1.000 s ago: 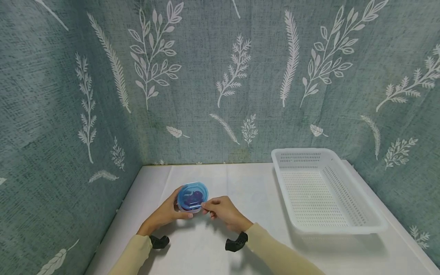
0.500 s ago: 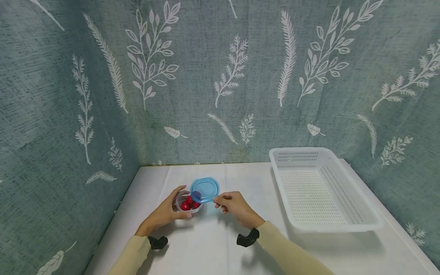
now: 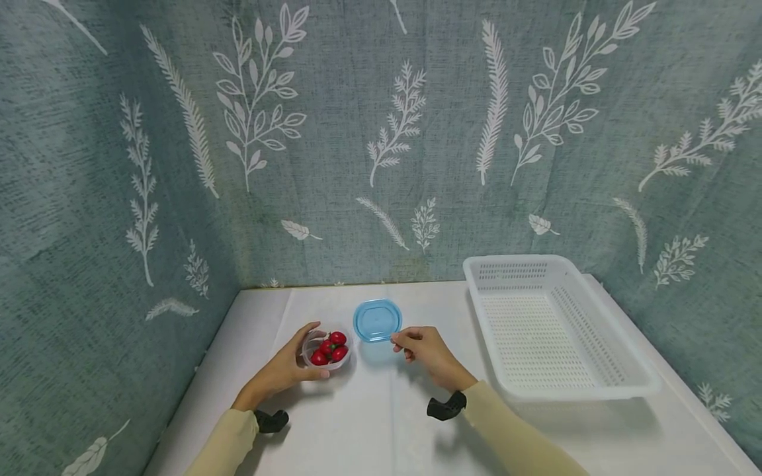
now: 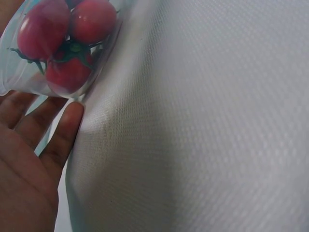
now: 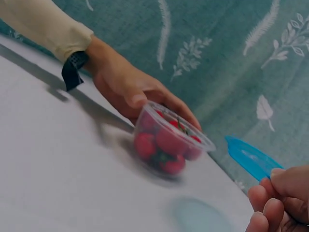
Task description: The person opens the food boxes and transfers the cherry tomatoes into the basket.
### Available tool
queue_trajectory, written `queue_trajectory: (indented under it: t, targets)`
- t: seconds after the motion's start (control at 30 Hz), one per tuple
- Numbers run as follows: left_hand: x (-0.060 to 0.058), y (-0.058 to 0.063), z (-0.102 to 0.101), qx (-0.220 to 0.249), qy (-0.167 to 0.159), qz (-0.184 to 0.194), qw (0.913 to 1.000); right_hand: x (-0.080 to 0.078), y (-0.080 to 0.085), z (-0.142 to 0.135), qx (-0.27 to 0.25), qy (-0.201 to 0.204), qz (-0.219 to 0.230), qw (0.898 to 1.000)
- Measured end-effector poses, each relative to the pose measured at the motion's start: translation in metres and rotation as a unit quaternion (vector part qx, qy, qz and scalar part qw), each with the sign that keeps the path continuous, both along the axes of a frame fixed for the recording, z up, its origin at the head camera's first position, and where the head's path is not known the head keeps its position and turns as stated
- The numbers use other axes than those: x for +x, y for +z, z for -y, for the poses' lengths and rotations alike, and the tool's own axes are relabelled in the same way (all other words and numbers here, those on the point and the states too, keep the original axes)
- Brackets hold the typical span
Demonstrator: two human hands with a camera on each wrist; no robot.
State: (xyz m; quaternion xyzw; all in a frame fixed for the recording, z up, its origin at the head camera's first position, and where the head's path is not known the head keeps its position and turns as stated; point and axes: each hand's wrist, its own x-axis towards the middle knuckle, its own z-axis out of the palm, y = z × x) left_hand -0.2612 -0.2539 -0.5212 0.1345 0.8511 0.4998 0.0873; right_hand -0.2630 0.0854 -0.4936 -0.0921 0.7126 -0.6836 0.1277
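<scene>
A clear plastic container stands uncovered on the white table, with several red cherry tomatoes inside, some with green stems. My left hand grips its left side, thumb at the near side and fingers round the far side. In the left wrist view the fingers reach along the container's wall. To its right, my right hand pinches the edge of a blue translucent lid between thumb and fingers. The right wrist view shows the lid held above the table, apart from the container, its bluish shadow below.
A large white perforated plastic basket stands on the right part of the table. Green-grey cloth with white leaf prints hangs behind the table and along both sides.
The right hand has lifted the blue lid off the container and carried it to the right, uncovering the tomatoes. The left hand still holds the container at nearly the same spot.
</scene>
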Motion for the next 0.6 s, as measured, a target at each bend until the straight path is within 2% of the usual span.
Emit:
queue_trajectory:
  t: [0.3,0.6]
  targets:
    - [0.000,0.001,0.000,0.003,-0.010,0.000,0.9999,-0.006,-0.007,-0.018,-0.002,-0.035,-0.001,0.999]
    - [0.000,0.001,0.001,0.011,-0.023,-0.004,0.9997,-0.005,-0.011,-0.026,0.005,-0.059,0.005,0.998]
